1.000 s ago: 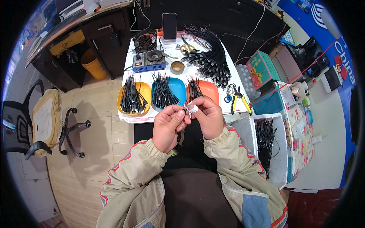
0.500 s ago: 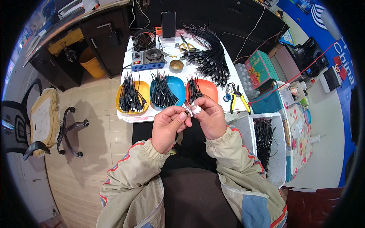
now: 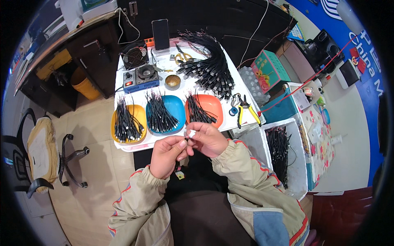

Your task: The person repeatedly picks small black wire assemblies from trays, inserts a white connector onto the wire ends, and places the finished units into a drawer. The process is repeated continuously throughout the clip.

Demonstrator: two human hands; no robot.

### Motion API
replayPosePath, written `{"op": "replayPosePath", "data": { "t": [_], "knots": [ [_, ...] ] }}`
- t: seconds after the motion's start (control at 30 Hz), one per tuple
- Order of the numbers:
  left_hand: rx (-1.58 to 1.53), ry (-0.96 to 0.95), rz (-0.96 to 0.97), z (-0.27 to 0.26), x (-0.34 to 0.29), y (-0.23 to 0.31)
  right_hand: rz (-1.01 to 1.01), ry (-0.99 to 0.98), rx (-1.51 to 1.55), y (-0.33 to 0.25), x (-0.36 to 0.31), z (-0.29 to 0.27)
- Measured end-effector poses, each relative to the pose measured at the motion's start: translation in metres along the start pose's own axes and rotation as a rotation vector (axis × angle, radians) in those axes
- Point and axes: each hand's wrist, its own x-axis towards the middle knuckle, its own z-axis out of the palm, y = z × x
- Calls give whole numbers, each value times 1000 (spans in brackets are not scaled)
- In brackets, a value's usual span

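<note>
My left hand (image 3: 167,155) pinches a thin black cable (image 3: 186,139) between thumb and fingers, just off the table's front edge. Against it, the closed fingertips of my right hand (image 3: 210,140) hold the cable's fine wire ends. Something white shows at the right fingertips; whether it is a finger wrap or a loose piece, I cannot tell. Beyond my hands stand a yellow tray (image 3: 141,110), a blue tray (image 3: 177,105) and an orange tray (image 3: 214,106), each with black cables in it. My right hand is nearest the orange one.
A large cable bundle (image 3: 213,67) lies at the back. Around it are a blue soldering-type unit (image 3: 141,83), a fan (image 3: 134,56), a brown bowl (image 3: 172,81), a phone (image 3: 161,35) and yellow-handled pliers (image 3: 248,110). A white foam box (image 3: 301,164) of cables stands right.
The whole view has shifted, with the table sitting farther left. My hands stay together at the cable; the right one is turned more sideways over the left fingertips.
</note>
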Motion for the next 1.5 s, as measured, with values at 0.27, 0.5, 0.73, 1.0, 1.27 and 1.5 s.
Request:
{"op": "replayPosePath", "data": {
  "t": [0.27, 0.5, 0.73, 1.0, 1.27, 1.5],
  "knots": [
    [14, 138, 9, -15, 9, -7, -281, 839, -1081, -103, 89, -162],
    [3, 111, -8, -12, 11, -10, -63, 1322, -1638, -182, 144, -300],
    [-12, 115, -6, -7, 5, -10, 31, 1237, -1301, -182, 132, -289],
    [5, 139, 57, -5, -6, -4, 49, 1127, -1121, -188, 128, -269],
    [-27, 129, 19, -2, -7, -8, -136, 1264, -1367, -186, 129, -279],
    [-21, 169, 32, -14, -3, -6, -57, 1297, -1825, -189, 164, -301]
  ]
}}
